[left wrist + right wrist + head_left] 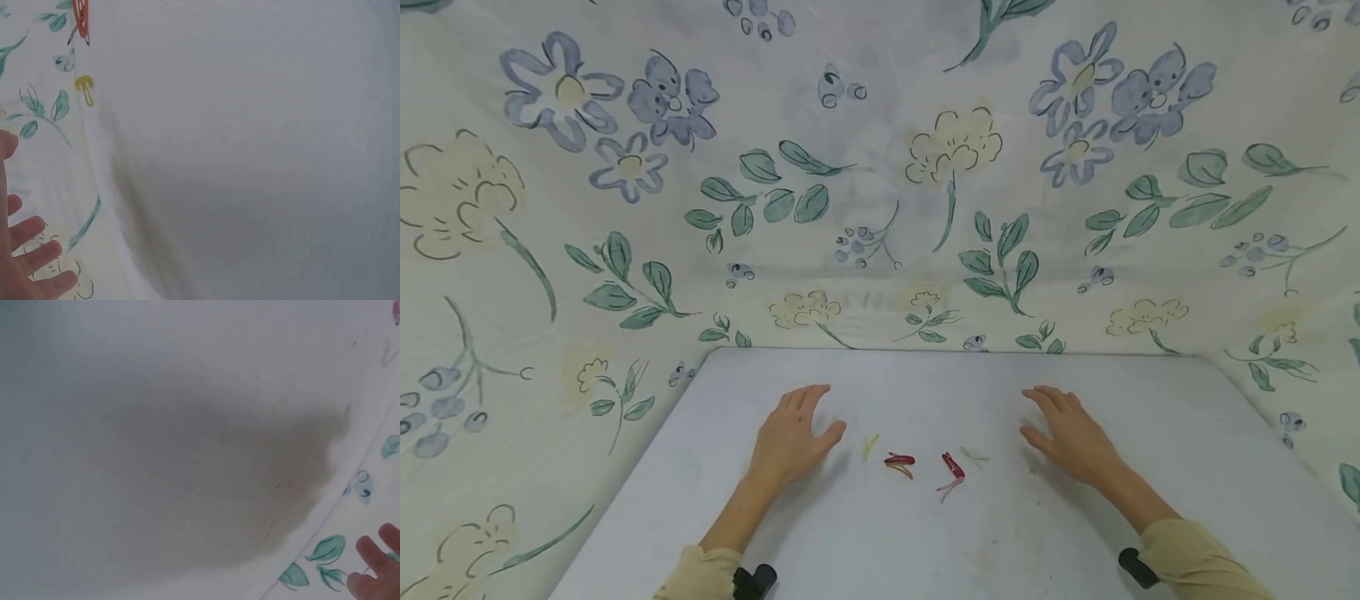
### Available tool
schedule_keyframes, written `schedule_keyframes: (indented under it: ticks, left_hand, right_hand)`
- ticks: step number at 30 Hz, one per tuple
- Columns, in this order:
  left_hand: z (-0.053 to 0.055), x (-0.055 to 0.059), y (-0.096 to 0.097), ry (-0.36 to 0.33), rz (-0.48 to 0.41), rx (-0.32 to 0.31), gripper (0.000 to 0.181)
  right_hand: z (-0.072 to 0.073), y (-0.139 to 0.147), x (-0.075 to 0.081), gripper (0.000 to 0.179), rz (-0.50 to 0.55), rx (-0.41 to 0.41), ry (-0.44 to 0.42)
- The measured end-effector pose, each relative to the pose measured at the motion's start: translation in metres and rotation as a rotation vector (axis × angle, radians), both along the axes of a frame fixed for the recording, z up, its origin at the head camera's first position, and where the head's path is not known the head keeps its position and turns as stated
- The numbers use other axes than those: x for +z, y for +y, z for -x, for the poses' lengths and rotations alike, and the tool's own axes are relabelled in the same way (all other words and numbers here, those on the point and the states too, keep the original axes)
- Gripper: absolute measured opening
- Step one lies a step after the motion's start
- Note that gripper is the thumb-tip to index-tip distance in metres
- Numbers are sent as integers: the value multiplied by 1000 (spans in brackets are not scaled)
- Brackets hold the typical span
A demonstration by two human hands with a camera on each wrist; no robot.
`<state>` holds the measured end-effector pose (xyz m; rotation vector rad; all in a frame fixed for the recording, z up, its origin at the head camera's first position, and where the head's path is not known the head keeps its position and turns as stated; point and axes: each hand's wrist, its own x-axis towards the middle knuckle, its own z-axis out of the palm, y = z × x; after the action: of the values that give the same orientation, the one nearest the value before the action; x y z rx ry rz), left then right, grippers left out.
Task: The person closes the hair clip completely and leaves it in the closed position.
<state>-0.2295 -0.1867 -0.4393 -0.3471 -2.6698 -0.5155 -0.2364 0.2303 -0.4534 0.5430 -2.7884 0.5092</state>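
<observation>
My left hand (790,435) is held over the left part of the white table, thumb and fingers spread apart, holding nothing. Nearest to it lies a small yellow hair clip (870,447), also visible in the left wrist view (85,90). Right of that clip are a red clip (902,459) and an orange clip (901,472) close together. A darker red clip (952,465) touches or overlaps a pink one (950,488). Beside them is a pale green clip (975,457). On the right, my right hand (1071,437) hovers with loosely bent fingers and nothing in its grasp.
The white tabletop (925,550) has rounded far corners and faint specks near its right middle. A floral-patterned cloth (880,167) rises behind it and along both sides. Dark wrist devices (1138,568) sit by both beige sleeves (1195,554).
</observation>
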Motion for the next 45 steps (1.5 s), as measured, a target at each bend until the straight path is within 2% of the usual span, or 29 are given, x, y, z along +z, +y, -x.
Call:
schedule_keyframes:
  ticks: [12, 22, 30, 37, 45]
  left_hand:
    - [-6, -4, 6, -19, -28, -5, 59]
    - [-7, -6, 10, -81, -58, -6, 59]
    - [-9, -6, 15, -135, -89, -10, 59]
    - [-11, -8, 18, -206, -95, 10, 61]
    - [-15, -7, 24, -296, -144, 12, 59]
  right_hand:
    - [2, -23, 5, 54, 65, 2, -47]
    - [4, -41, 6, 55, 233, 22, -185]
    - [5, -57, 10, 52, 248, 56, -218]
    - [6, -73, 11, 50, 242, 72, -259]
    - [9, -93, 14, 49, 231, 72, -290]
